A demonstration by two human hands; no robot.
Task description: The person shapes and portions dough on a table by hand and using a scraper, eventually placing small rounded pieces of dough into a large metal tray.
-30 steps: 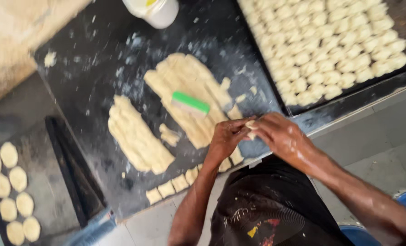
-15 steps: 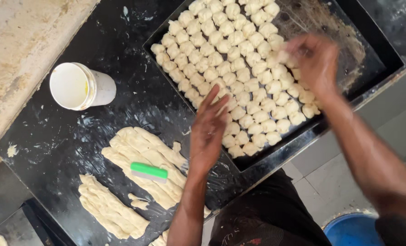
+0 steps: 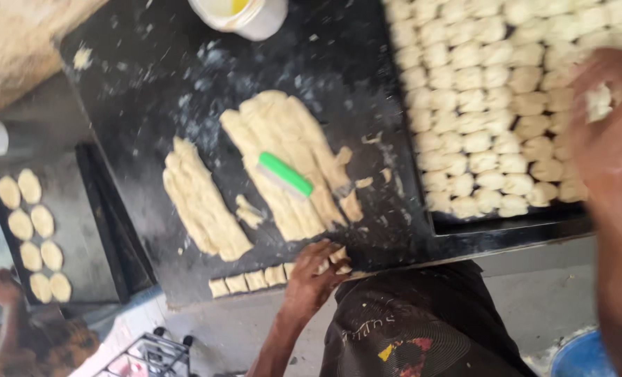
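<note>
Blurred right hand point(image 3: 615, 132), fingers over dough tray point(image 3: 506, 227)

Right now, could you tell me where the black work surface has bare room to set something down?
Bare patches: between the white cup and the dough slab, and left of the dough strip. Crowded: the tray of dough pieces, and the front edge by the left hand.
</note>
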